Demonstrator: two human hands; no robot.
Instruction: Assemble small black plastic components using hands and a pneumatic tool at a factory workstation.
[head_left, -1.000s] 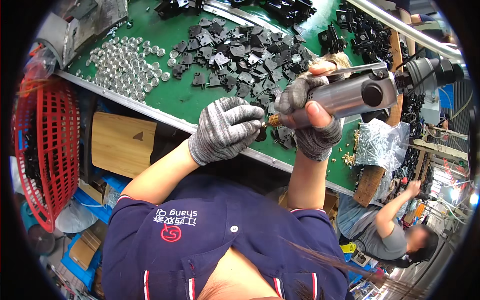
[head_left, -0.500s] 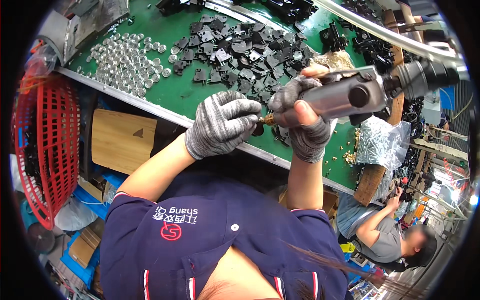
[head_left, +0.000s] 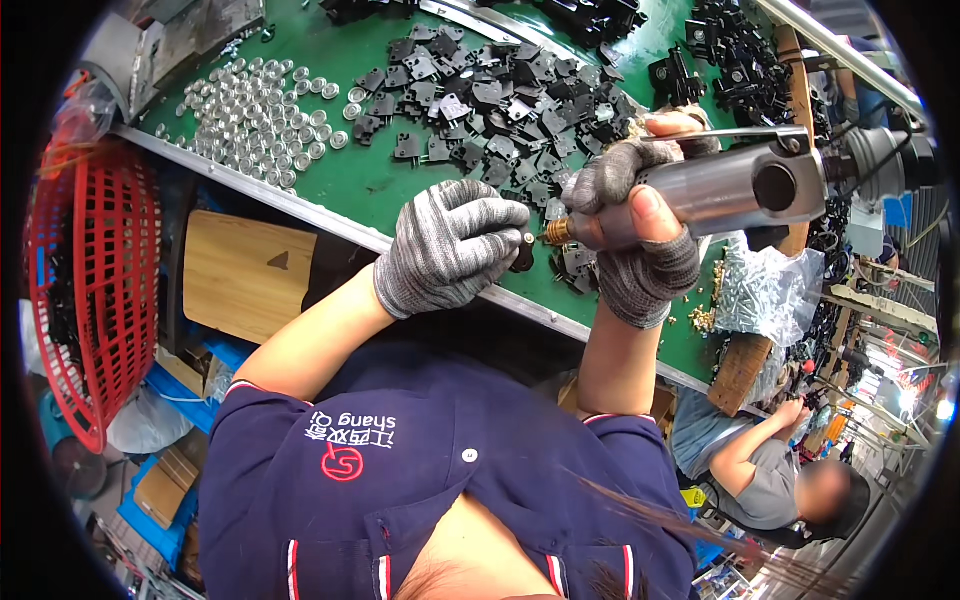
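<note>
My left hand (head_left: 448, 250), in a grey striped knit glove, pinches a small black part (head_left: 522, 252) by the table's near edge. A small metal screw head or pin shows on that part; the rest is hidden by my fingers. My right hand (head_left: 645, 235), in a grey glove with bare fingertips, is wrapped round a silver power screwdriver (head_left: 735, 192). Its brass-coloured tip (head_left: 557, 232) points left at the black part, a short gap away. Beyond both hands lies a heap of flat black plates with prongs (head_left: 500, 105).
Silvery round wheels (head_left: 265, 120) lie far left on the green table (head_left: 345, 185). A clear bag of screws (head_left: 770, 285) and loose brass bits (head_left: 703, 318) are at right. A red basket (head_left: 110, 290) stands left; a person in grey (head_left: 770, 470) sits at right.
My right hand has drawn the screwdriver to the right, so its tip has come away from the black part. My left hand has barely moved.
</note>
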